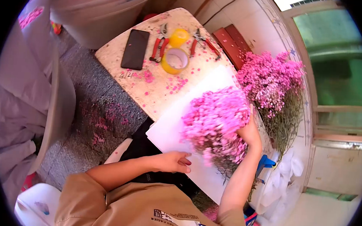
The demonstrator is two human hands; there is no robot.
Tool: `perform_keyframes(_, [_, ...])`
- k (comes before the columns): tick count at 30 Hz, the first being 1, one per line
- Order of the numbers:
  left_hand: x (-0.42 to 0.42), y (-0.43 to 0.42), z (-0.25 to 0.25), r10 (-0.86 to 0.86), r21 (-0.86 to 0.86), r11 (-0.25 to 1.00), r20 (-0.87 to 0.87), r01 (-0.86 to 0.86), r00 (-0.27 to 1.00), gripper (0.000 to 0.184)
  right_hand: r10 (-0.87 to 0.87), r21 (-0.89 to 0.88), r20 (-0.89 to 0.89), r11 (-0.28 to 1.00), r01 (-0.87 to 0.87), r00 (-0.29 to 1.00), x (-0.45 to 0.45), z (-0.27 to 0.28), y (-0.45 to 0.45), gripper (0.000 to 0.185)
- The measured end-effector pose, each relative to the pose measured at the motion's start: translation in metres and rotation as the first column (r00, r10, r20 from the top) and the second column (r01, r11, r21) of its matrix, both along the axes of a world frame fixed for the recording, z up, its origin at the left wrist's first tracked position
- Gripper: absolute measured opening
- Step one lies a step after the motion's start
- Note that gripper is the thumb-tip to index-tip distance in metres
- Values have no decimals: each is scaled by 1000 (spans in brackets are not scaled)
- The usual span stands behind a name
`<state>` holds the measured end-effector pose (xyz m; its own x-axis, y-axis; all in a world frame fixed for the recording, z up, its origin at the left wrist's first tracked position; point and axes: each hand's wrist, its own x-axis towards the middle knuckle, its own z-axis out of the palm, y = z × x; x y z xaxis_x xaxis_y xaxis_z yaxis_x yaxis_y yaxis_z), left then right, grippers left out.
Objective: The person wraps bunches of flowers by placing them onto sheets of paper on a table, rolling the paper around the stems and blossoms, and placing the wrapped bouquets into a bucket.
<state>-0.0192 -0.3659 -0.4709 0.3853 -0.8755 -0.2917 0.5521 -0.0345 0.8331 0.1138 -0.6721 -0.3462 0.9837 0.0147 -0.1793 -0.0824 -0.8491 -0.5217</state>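
A bunch (216, 115) of pink flowers is over the white paper (167, 131) on the table (157, 98), between the two hands; it is blurred, and whether it rests on the paper or is raised cannot be told. Its long axis runs roughly away from the body, blooms toward the far side and stems (226, 167) back toward the right forearm. The right hand (249, 131) is the nearer, touching the bunch along its right edge; one finger shows beside the blooms, the rest are hidden, so how far they close cannot be told. The left hand (173, 161) is just apart from the bunch, fingers loosely curled with a gap at the thumb and nothing visible in them; from these fingertips the bunch lies to the right and farther out. A second bunch (270, 81) lies beyond the right hand, near the wall.
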Motion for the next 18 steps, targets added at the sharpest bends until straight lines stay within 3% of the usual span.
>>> perform_keyframes(1, [-2,4,-2,100,-39,993,-222,-111,970,91,25,52,-33,998,-23,999,11,-11,-11,116])
perform_keyframes(2, [-4,-3,-13,193,-64,975,-232,-213,953,98,50,105,-67,994,-43,997,22,-23,-21,113])
perform_keyframes(3, [0,-2,-4,202,-71,972,-239,-225,950,98,28,188,-212,982,13,977,28,-26,-28,106])
perform_keyframes(5, [16,-1,26,243,-102,952,-323,-289,915,93,189,-11,-96,982,-190,977,31,-56,-63,90])
perform_keyframes(9, [36,-26,32,257,-171,917,-441,-362,860,87,77,295,-263,956,4,962,-29,-10,12,99])
perform_keyframes(11, [38,-43,22,289,-221,881,-447,-417,847,85,136,250,-74,962,-113,988,-58,3,22,104])
perform_keyframes(12, [42,-44,29,299,-227,878,-429,-422,852,85,111,246,-59,965,-93,992,-73,18,32,104])
perform_keyframes(14, [53,-44,40,249,-254,904,-337,-343,908,88,174,-144,187,978,-148,967,-98,47,50,108])
perform_keyframes(15, [62,-45,44,218,-269,920,-257,-286,942,91,112,-110,290,990,-83,950,-109,46,51,113])
perform_keyframes(17, [89,-53,50,144,-342,924,-107,-173,984,89,43,-266,533,956,120,845,-141,52,67,118])
perform_keyframes(18, [108,-61,51,128,-379,922,89,-85,988,86,50,-285,607,945,158,793,-153,52,74,126])
